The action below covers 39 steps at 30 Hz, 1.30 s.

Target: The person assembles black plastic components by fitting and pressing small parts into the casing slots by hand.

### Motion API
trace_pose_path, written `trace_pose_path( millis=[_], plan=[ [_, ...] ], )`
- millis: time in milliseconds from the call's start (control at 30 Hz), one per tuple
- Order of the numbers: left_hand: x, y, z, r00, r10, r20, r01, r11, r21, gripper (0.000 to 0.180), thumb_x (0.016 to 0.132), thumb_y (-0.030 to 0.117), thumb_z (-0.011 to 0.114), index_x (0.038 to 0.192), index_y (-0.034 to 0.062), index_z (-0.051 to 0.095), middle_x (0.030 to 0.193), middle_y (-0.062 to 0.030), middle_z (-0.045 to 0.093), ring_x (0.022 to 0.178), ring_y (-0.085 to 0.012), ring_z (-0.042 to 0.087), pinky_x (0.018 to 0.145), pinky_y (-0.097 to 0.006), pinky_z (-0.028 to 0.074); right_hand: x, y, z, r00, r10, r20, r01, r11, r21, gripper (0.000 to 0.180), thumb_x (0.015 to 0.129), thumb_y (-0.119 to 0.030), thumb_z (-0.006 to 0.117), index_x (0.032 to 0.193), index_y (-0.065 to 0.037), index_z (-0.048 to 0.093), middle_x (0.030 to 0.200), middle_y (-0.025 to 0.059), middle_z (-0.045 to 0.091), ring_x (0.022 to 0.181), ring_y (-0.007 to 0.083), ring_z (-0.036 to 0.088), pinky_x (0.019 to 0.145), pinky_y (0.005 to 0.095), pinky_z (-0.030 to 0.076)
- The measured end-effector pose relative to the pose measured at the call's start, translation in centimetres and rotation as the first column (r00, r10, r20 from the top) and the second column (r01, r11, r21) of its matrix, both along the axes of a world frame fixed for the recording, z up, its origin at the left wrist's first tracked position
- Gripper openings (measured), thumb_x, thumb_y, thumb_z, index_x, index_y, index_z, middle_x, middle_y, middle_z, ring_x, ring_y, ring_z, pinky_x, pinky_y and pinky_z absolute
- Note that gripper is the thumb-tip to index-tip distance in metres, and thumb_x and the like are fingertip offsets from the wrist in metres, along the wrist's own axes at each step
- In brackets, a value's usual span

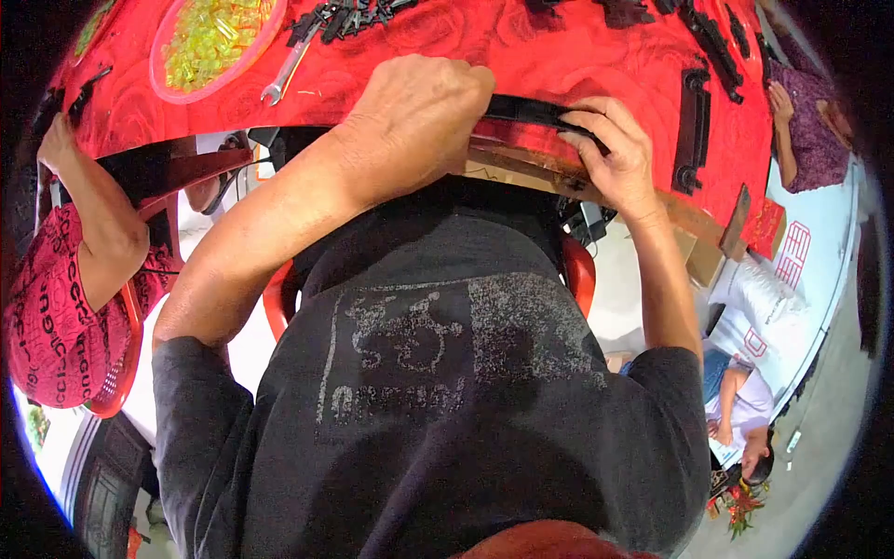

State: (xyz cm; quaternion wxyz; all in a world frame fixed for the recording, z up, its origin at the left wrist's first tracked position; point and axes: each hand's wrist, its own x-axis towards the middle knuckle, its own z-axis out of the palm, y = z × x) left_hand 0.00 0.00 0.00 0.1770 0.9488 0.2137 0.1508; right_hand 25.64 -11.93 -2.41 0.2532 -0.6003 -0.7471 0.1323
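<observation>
A long, narrow black plastic strip (526, 110) lies along the near edge of the red-covered table, between my two hands. My left hand (419, 112) is closed in a fist over its left end, which the fingers hide. At the right end, my right hand (619, 154) grips the strip between thumb and fingers. Farther right, a similar black part (692, 130) with rounded ends rests on the red cloth. To the left of my left hand lies an open-ended wrench (284, 74).
A pink bowl (155, 70) holds many small yellowish clear pieces. Behind the wrench is a heap of small black parts (345, 19). More long black parts (712, 47) lie at the far right. One person's arm (102, 200) reaches the table at left; another person (810, 121) is at right.
</observation>
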Motion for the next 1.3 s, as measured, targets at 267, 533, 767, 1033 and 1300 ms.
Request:
trace_pose_path(
  millis=[267, 533, 767, 1033, 1300],
  plan=[
    [0.8, 0.5, -1.1, 0.999, -0.001, 0.041, 0.002, 1.0, -0.006, 0.015, 0.067, 0.01, 0.069, 0.077, -0.0009, 0.066, 0.071, -0.0211, 0.066, 0.069, -0.0367, 0.069, 0.06, -0.046, 0.054, -0.7, 1.3, 0.5, 0.997, 0.04, 0.066, -0.048, 0.99, 0.131, 0.025, 0.068, -0.004, 0.077, 0.092, -0.004, 0.07, 0.101, 0.0099, 0.066, 0.094, 0.0294, 0.063, 0.08, 0.0377, 0.052],
    [0.7, 0.5, -1.3, 1.0, -0.011, 0.016, 0.012, 1.0, -0.014, 0.014, 0.078, 0.016, 0.066, 0.08, 0.0023, 0.063, 0.072, -0.0174, 0.066, 0.07, -0.036, 0.068, 0.059, -0.046, 0.053, -1.1, 1.5, 0.3, 0.994, 0.094, 0.06, -0.099, 0.991, 0.085, 0.022, 0.071, -0.001, 0.074, 0.092, -0.004, 0.071, 0.099, 0.0093, 0.065, 0.091, 0.0277, 0.064, 0.077, 0.0359, 0.052],
    [0.9, 0.6, -1.2, 0.996, -0.079, 0.028, 0.08, 0.997, -0.024, 0.019, 0.089, 0.022, 0.061, 0.082, 0.0039, 0.059, 0.072, -0.019, 0.064, 0.071, -0.0398, 0.064, 0.059, -0.05, 0.05, -0.9, 1.7, 0.1, 0.99, 0.113, 0.085, -0.12, 0.989, 0.085, 0.018, 0.075, -0.004, 0.072, 0.093, -0.006, 0.072, 0.097, 0.0081, 0.065, 0.089, 0.0275, 0.064, 0.076, 0.0359, 0.053],
    [0.7, 0.7, 0.7, 0.999, -0.042, -0.014, 0.042, 0.999, -0.017, 0.022, 0.093, 0.023, 0.059, 0.085, 0.0025, 0.059, 0.072, -0.0223, 0.06, 0.071, -0.0426, 0.061, 0.061, -0.051, 0.046, -1.0, 3.9, -1.6, 0.912, 0.397, -0.107, -0.261, 0.762, 0.593, 0.015, 0.072, 0.001, 0.073, 0.086, 0.0, 0.066, 0.095, 0.0128, 0.061, 0.084, 0.0312, 0.061, 0.069, 0.0363, 0.05],
    [2.0, -1.6, 2.3, 0.989, -0.087, 0.12, 0.111, 0.97, -0.215, 0.022, 0.09, 0.02, 0.063, 0.082, -0.0001, 0.059, 0.071, -0.0239, 0.058, 0.07, -0.0436, 0.06, 0.06, -0.051, 0.045, -0.6, 1.4, -0.7, 0.992, 0.097, 0.079, -0.108, 0.984, 0.139, 0.014, 0.076, -0.006, 0.07, 0.091, -0.005, 0.07, 0.1, 0.0075, 0.065, 0.091, 0.0281, 0.064, 0.077, 0.0368, 0.053]
  ],
)
